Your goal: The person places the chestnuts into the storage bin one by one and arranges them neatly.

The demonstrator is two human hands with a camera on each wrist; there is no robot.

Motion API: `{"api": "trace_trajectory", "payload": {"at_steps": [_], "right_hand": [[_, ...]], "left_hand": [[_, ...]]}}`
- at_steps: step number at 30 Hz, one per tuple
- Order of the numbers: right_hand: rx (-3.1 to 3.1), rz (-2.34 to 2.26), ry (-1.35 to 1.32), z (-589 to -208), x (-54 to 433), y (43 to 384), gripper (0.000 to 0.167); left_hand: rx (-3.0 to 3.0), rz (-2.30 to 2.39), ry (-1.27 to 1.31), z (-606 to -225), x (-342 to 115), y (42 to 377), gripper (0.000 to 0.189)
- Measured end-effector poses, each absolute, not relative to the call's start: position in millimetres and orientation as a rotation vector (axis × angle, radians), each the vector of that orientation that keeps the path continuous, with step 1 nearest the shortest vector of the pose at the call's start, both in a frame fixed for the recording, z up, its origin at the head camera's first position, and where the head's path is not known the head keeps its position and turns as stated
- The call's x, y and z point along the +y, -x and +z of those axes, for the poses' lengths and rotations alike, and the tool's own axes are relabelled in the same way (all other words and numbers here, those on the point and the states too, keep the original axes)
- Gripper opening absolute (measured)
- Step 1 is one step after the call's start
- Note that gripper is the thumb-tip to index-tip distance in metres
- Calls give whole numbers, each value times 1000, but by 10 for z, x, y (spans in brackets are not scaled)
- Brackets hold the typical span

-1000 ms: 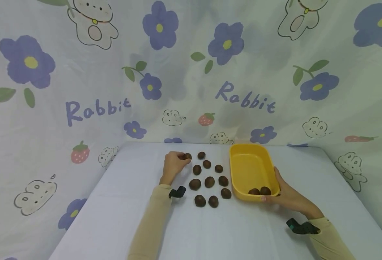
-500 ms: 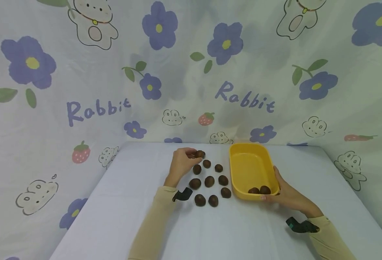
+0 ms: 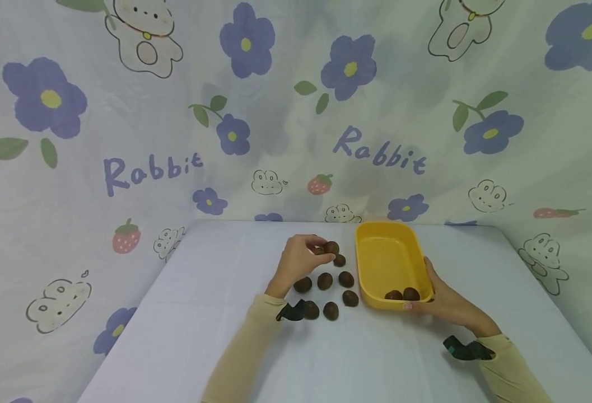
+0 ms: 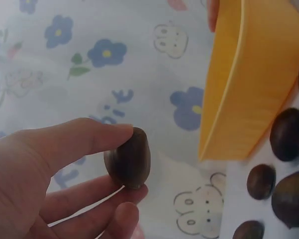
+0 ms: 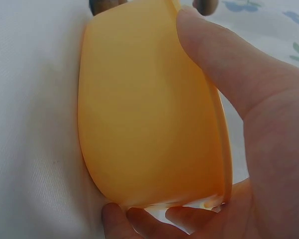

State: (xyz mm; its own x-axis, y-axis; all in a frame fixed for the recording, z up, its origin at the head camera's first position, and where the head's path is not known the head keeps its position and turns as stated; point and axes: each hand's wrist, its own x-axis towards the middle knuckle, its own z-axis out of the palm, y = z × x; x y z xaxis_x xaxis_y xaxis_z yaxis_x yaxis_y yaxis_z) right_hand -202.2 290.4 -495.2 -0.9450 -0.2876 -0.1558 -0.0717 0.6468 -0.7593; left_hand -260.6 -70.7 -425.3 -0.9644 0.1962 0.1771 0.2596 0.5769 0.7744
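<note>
Between the thumb and fingertips of my left hand (image 3: 299, 258) a brown chestnut (image 4: 130, 160) is pinched, lifted over the loose ones in the head view. My right hand (image 3: 449, 303) grips the near right corner of a yellow plastic tray (image 3: 387, 263), thumb over the near rim and fingers along the outer side wall; the right wrist view shows the thumb (image 5: 224, 55) at the rim. Two chestnuts (image 3: 411, 294) lie inside at the tray's near end. Several more chestnuts (image 3: 325, 281) are scattered left of the tray, some partly hidden by my left hand.
A white cloth-covered table (image 3: 175, 336) lies under everything. Behind it hangs a white curtain (image 3: 285, 123) printed with flowers and rabbits. One loose chestnut (image 3: 350, 298) lies close against the tray's left side. Black wrist cameras (image 3: 469, 350) sit on both sleeves.
My left hand has moved rightward towards the tray, carrying the chestnut. The chestnut at the back of the group is no longer at its earlier spot. My right hand and the tray stay put.
</note>
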Motion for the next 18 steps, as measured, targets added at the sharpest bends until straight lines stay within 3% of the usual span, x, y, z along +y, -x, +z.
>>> {"api": "trace_trajectory", "payload": {"at_steps": [18], "right_hand": [[2613, -1163, 280, -4989, 2918, 2045, 135]], "left_hand": [[-2818, -1341, 563, -4429, -287, 2429, 35]]}}
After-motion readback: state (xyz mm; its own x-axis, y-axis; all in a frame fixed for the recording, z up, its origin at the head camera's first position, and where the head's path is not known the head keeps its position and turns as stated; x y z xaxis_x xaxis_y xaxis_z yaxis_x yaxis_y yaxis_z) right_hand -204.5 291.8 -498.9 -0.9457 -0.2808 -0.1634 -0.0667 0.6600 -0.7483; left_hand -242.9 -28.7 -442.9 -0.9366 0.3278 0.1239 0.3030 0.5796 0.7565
